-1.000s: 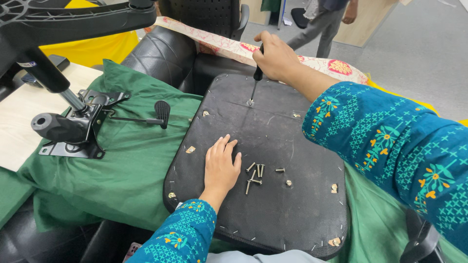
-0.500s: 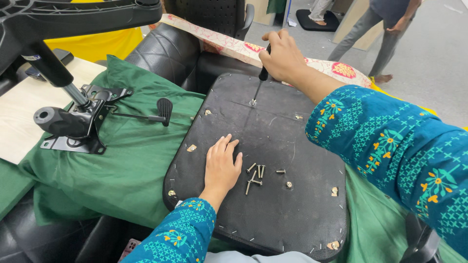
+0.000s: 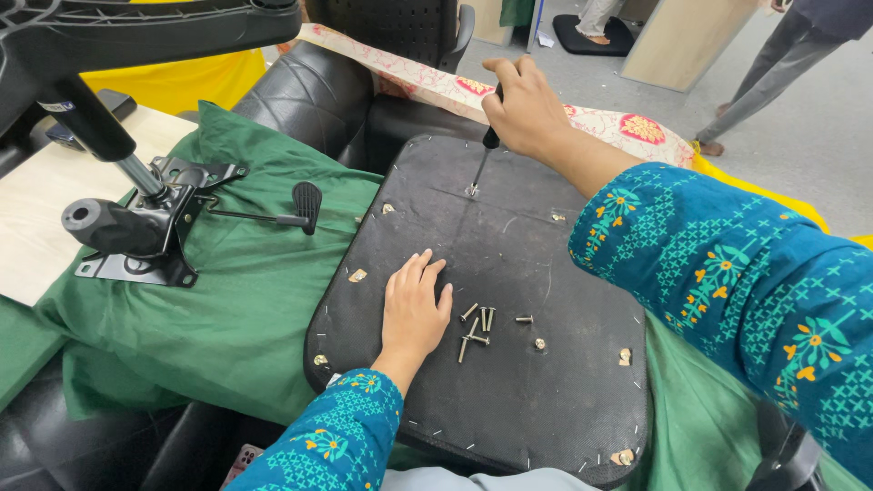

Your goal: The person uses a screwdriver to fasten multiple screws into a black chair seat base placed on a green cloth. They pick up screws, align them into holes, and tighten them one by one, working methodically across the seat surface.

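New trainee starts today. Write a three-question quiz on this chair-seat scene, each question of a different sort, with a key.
1. True or false: the left hand lies flat on the black fabric-covered seat underside.
2. The right hand grips: A) a black-handled screwdriver, B) a hammer, C) pliers?
3. Fill in: the loose silver metal screws lie beside the ___ hand.

Key: 1 true; 2 A; 3 left.
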